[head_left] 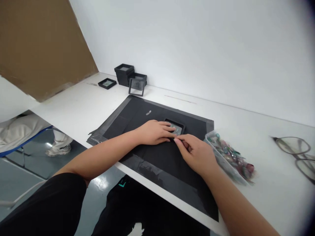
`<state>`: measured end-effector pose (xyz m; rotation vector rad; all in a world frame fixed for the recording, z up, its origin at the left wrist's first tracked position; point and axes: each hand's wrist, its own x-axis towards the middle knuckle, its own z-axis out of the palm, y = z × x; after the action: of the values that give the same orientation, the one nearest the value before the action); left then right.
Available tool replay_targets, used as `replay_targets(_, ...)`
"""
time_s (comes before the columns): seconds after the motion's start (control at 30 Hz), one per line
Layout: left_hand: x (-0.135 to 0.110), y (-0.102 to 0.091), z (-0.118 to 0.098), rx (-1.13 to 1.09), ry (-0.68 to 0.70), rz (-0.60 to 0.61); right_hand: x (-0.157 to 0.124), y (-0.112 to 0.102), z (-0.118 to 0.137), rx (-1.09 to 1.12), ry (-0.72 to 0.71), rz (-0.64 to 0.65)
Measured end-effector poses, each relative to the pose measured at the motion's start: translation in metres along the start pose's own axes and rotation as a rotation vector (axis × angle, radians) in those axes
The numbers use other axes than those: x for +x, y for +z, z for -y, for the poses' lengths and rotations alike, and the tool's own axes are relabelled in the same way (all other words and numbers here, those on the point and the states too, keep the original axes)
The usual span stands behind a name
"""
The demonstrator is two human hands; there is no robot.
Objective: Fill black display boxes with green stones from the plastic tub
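Note:
A small black frame [181, 126] with a greenish-grey inside lies flat on the black mat [159, 160]. My left hand [155, 131] reaches over it from the left, fingers stretched out, fingertips on the frame's inside and near edge. At the frame's near right corner, my right hand [197, 151] has its thumb and fingers pressed together close to the left fingertips. What the right fingers pinch, if anything, is hidden. Both hands cover much of the frame's near side. A small shiny scrap [148, 112] rests on the mat beyond my left hand.
Right of the mat, a clear plastic tray [222, 164] holds several colourful small pieces. Eyeglasses [292, 145] lie farther right. Toward the wall stand stacked black frames [124, 77], a tilted open frame [136, 87] and a single flat frame [107, 83]. A person's shoe [58, 150] shows at left.

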<state>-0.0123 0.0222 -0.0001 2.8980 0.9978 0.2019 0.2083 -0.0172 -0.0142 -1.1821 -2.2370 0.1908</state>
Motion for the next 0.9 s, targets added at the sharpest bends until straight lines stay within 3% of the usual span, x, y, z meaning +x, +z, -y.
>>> replay_targets(0.2,-0.010,-0.013,0.013,-0.259,-0.078,-0.145,0.001,-0.001,-0.002,0.088,0.063,0.011)
replay_targets(0.4,-0.019,-0.032,0.017,-0.657,-0.080,-0.168,-0.002,-0.003,0.002,0.145,0.153,0.040)
replay_targets(0.5,-0.026,-0.044,0.019,-0.743,-0.158,-0.256,-0.001,-0.006,0.005,0.151,0.167,0.035)
replay_targets(0.6,-0.041,-0.054,0.037,-0.881,-0.231,-0.377,-0.001,-0.005,0.005,0.150,0.156,0.047)
replay_targets(0.67,-0.056,-0.059,0.059,-0.826,-0.348,-0.460,-0.002,-0.003,0.005,0.153,0.133,0.076)
replay_targets(0.73,-0.075,-0.063,0.086,-0.533,-0.611,-0.554,-0.003,-0.001,0.004,0.162,0.105,0.112)
replay_targets(0.9,-0.128,-0.066,0.156,-0.179,-0.918,-0.708,-0.004,0.000,0.004,0.186,0.068,0.216)
